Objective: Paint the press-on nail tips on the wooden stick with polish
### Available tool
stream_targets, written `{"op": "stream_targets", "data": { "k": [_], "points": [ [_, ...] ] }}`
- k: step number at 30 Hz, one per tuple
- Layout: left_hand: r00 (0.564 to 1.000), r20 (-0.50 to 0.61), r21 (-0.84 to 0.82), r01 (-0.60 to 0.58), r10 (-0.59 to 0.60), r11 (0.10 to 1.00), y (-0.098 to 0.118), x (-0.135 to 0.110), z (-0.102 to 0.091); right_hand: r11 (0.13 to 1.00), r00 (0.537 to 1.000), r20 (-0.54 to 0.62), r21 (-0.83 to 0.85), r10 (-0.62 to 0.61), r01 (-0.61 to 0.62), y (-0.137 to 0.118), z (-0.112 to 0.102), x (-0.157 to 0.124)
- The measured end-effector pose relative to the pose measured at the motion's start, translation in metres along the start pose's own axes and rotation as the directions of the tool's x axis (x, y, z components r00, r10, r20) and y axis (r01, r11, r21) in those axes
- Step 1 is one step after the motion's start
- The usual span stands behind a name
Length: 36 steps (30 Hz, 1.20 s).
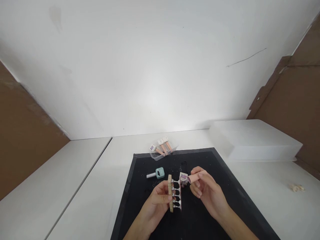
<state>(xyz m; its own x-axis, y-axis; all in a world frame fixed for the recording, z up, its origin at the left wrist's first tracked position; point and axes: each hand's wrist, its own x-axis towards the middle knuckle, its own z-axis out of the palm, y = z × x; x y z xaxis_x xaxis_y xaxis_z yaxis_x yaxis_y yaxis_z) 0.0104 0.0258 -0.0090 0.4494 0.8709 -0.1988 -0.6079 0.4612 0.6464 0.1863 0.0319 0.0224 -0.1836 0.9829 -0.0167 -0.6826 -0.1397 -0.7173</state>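
Observation:
My left hand [158, 201] pinches the wooden base of a nail tip stand [170, 196]. Several metal posts stick out sideways from the base, with nail tips on their ends in a row. Between the fingers of my right hand [203, 186] is a pink nail polish cap [194, 178], its end pointing left at the stand's upper end. A square white nail polish bottle [183, 177] with a purple label shows right by the cap's end. Whether cap and bottle are joined I cannot tell, and no brush bristles can be made out.
A teal nail polish bottle [160, 172] with a white cap lies on the black mat [200, 158]. Behind it, a clear tray [156, 157] holds white bottles with pink caps. At right are a white box [262, 146] and small beige pieces [296, 187].

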Motion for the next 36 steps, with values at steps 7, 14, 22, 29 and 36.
{"op": "stream_targets", "data": {
  "k": [7,14,22,29,36],
  "points": [
    [1.000,0.001,-0.005,-0.013,0.013,1.000,-0.0003,0.0004,0.0000,1.000,1.000,-0.006,-0.001,0.001,-0.001,0.0001,0.0002,-0.0012],
    [1.000,-0.003,-0.001,-0.004,0.004,1.000,-0.0003,-0.0004,0.0007,1.000,1.000,0.002,0.008,0.000,0.000,0.0001,0.0005,-0.0009],
    [1.000,-0.002,-0.005,-0.008,0.008,1.000,0.0002,0.0001,0.0000,1.000,1.000,-0.004,0.010,-0.001,0.001,0.0004,-0.0007,-0.0001],
    [1.000,-0.004,0.002,-0.002,0.003,1.000,-0.0002,-0.0003,-0.0004,1.000,1.000,0.004,0.006,-0.002,0.002,0.0001,-0.0010,-0.0008],
    [1.000,0.004,0.003,0.000,0.000,1.000,0.0010,-0.0001,0.0003,1.000,1.000,-0.004,0.006,0.004,-0.004,0.0005,0.0000,-0.0006]
  ]
}}
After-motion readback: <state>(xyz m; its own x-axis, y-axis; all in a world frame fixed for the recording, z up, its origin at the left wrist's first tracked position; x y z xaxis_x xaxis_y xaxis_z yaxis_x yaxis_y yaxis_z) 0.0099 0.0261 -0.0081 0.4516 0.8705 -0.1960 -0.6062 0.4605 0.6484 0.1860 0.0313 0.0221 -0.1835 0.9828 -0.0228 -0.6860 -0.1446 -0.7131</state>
